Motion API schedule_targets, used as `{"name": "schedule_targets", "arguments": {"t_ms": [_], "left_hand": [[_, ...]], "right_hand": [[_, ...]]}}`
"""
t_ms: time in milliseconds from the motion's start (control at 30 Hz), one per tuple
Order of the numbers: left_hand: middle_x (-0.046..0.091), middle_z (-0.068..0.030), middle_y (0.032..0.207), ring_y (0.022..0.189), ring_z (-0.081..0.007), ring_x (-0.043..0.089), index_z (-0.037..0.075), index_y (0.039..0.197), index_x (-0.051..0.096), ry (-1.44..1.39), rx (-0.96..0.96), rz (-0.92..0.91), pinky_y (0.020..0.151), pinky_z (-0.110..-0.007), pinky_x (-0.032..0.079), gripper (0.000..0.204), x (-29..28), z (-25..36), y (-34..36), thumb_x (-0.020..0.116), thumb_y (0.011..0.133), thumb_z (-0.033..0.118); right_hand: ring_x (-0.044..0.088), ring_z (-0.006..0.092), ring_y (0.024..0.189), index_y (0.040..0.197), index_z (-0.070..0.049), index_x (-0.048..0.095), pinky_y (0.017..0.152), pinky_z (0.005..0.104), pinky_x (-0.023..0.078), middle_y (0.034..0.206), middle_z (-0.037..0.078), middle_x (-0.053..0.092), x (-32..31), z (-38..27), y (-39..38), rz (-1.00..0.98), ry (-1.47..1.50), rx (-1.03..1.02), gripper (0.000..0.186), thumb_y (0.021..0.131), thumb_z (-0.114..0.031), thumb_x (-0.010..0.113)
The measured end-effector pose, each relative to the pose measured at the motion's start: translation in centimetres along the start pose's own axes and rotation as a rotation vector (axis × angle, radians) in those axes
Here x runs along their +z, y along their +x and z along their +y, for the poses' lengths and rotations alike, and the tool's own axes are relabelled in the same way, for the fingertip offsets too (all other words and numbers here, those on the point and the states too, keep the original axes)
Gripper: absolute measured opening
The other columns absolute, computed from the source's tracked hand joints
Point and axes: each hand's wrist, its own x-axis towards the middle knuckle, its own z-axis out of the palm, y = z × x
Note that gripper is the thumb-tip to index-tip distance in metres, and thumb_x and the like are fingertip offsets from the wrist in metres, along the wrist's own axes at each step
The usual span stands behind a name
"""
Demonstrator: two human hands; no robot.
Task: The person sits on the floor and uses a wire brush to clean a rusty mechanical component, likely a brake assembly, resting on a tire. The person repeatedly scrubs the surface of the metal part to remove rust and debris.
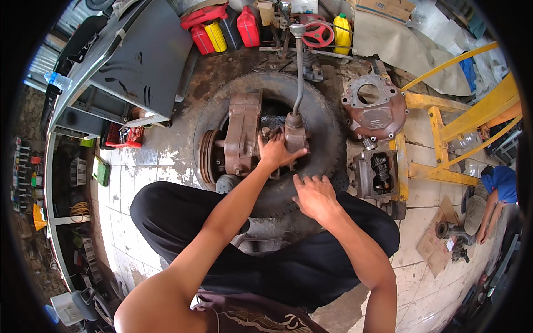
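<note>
In front of me a brown metal gearbox (244,119) lies on a large black tyre (325,139). A round grooved drum (207,157) sits at its left end, and a tall grey gear lever (300,69) rises from its right part. My left hand (276,151) rests on the housing just below the lever's base, thumb and fingers spread; part of the contact is hidden beneath the palm. Lower and to the right, my right hand (316,195) hovers over the tyre's near side, fingers apart and nothing in them.
Right of the tyre lie a brown bell housing (380,117) and an open gear case (362,172) beside a yellow metal frame (436,102). A grey cabinet (141,53) stands left. Jerrycans (248,26) line the back. Another person's arm (488,216) reaches toward metal parts at far right.
</note>
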Motion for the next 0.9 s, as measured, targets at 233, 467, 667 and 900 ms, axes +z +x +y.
{"name": "schedule_targets", "arguments": {"t_ms": [233, 467, 667, 900], "left_hand": [[0.051, -0.0217, 0.147, 0.140, -0.0362, 0.045, -0.007, 0.150, 0.036, -0.199, -0.184, -0.076, 0.109, -0.074, -0.014, 0.126, -1.4, 1.1, 0.6, 0.038, 0.074, 0.094], [0.053, -0.0263, 0.142, 0.140, -0.0350, 0.045, -0.005, 0.154, 0.029, -0.199, -0.063, 0.092, 0.108, -0.074, -0.017, 0.128, 0.9, 0.7, -0.9, 0.041, 0.073, 0.093], [0.060, -0.0267, 0.134, 0.136, -0.0378, 0.050, -0.005, 0.154, 0.029, -0.160, -0.018, 0.183, 0.107, -0.074, -0.019, 0.125, 1.5, 0.7, -0.5, 0.038, 0.075, 0.093], [0.069, -0.0291, 0.114, 0.126, -0.0412, 0.058, -0.004, 0.138, 0.055, -0.301, -0.387, -0.103, 0.108, -0.072, -0.020, 0.112, -1.8, 2.3, 3.1, 0.033, 0.080, 0.089]], "right_hand": [[0.066, 0.0304, 0.106, 0.138, -0.001, 0.054, 0.091, 0.0485, 0.048, 0.112, 0.017, 0.069, 0.3, -1.0, 1.3, -0.072, 0.083, -0.028, 0.060, 0.089, -0.034, 0.069], [0.064, 0.0340, 0.109, 0.140, -0.001, 0.051, 0.093, 0.0482, 0.048, 0.116, 0.018, 0.066, -1.0, -1.4, 0.8, -0.057, 0.142, -0.071, 0.060, 0.092, -0.034, 0.066], [0.066, 0.0306, 0.107, 0.138, -0.003, 0.054, 0.088, 0.0496, 0.048, 0.111, 0.016, 0.069, 0.0, -0.5, 0.4, -0.009, 0.047, -0.019, 0.058, 0.090, -0.034, 0.067], [0.066, 0.0309, 0.106, 0.137, -0.002, 0.055, 0.089, 0.0476, 0.048, 0.111, 0.015, 0.069, 0.9, -0.7, 1.4, -0.035, 0.060, -0.035, 0.058, 0.090, -0.034, 0.068]]}}
